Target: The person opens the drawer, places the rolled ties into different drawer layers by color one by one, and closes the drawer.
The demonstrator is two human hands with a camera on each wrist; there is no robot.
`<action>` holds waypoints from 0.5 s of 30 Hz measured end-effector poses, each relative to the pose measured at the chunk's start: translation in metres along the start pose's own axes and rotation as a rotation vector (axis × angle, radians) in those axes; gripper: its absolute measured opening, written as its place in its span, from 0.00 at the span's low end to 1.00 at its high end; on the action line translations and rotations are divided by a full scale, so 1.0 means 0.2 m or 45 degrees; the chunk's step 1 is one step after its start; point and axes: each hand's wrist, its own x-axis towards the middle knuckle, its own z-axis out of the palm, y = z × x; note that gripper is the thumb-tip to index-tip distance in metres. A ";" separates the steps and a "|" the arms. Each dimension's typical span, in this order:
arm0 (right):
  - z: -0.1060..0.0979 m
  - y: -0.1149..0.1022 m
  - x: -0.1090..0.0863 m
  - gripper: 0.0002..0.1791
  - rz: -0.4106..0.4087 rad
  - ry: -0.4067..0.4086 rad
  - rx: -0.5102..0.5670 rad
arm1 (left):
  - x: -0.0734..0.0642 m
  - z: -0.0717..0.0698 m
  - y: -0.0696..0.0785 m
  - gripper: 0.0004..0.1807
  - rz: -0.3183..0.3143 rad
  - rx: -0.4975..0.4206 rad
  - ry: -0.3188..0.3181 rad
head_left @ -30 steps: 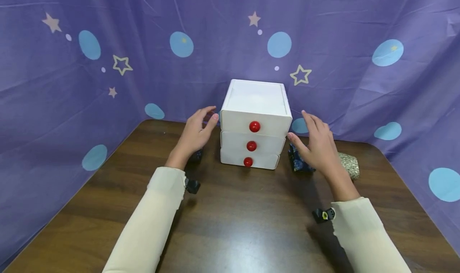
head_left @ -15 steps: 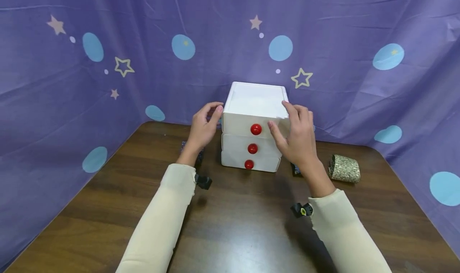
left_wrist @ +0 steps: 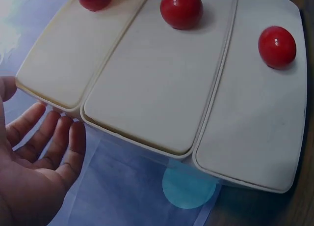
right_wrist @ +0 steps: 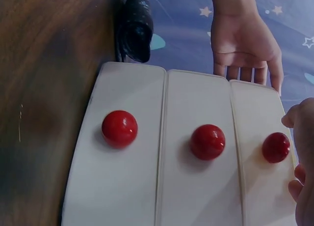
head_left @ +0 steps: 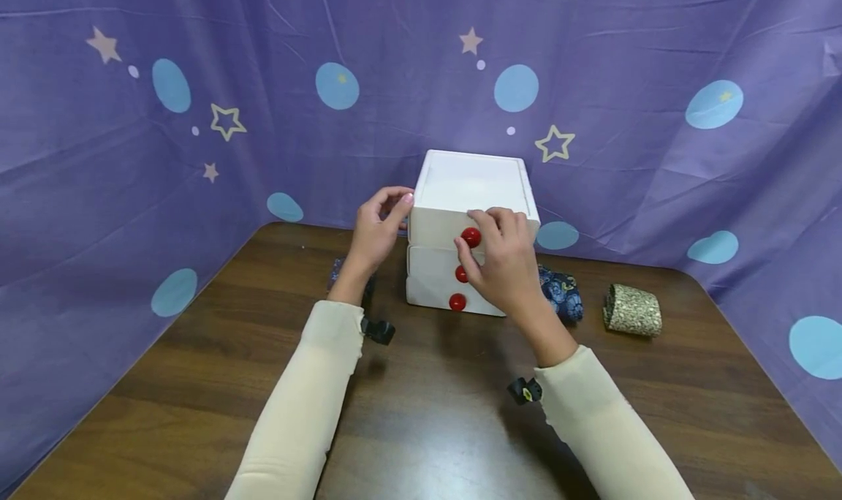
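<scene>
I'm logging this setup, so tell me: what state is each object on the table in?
White rectangular plastic-looking drawer unit: upright
Top white drawer: shut
Middle white drawer: shut
Bottom white drawer: shut
Round red knobs: all attached to drawer fronts
Gold speckled cloth roll: rolled up, lying on its side
Blue patterned cloth, right of unit: rolled or folded, cannot tell which
Dark blue cloth roll, left of unit: rolled up

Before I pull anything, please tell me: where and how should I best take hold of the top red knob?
Take the top red knob by its round sides, coming straight from the front. It is ball-shaped and juts out from the white drawer front, so opposite sides look easy to pinch. The right hand is nearest; the left hand, beside the white cabinet, could perhaps steady it.
</scene>
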 end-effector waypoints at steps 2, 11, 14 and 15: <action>0.02 -0.01 -0.01 0.23 -0.002 -0.023 0.010 | -0.01 -0.01 0.00 0.18 -0.018 -0.003 -0.007; 0.08 -0.01 -0.03 0.17 -0.014 -0.047 0.030 | 0.00 -0.02 -0.02 0.20 -0.032 -0.032 -0.055; 0.09 -0.01 -0.03 0.17 -0.028 -0.043 0.010 | 0.00 -0.02 -0.02 0.20 -0.040 -0.035 -0.057; 0.09 0.00 -0.03 0.17 -0.034 -0.043 0.005 | 0.00 -0.02 -0.02 0.20 -0.041 -0.034 -0.055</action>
